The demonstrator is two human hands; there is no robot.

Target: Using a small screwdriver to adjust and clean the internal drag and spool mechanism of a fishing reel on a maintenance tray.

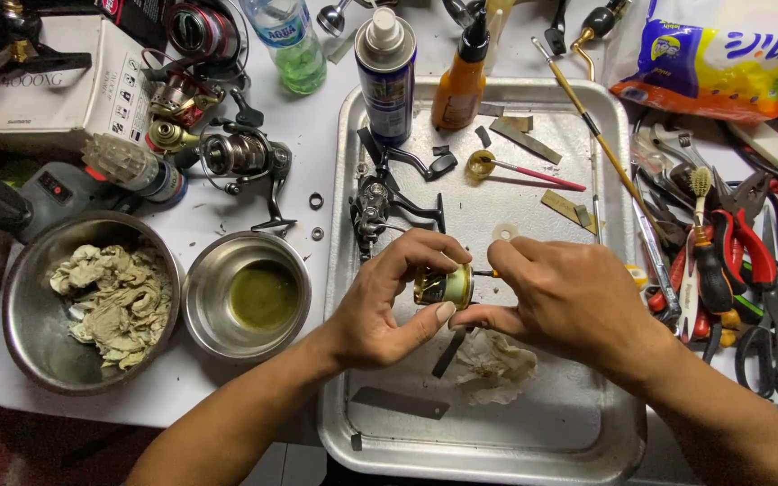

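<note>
Over the metal tray [587,432], my left hand [380,301] is curled closed round a small gold spool [444,287], thumb beneath, fingers on top. My right hand [560,297] is pinched tight on a thin tool whose tip meets the spool's right face; tool mostly hidden, kind unclear. A crumpled rag [494,360] lies just below. Reel body [373,211] sits on the tray beyond. Bowl of green liquid [261,294] to my left.
</note>
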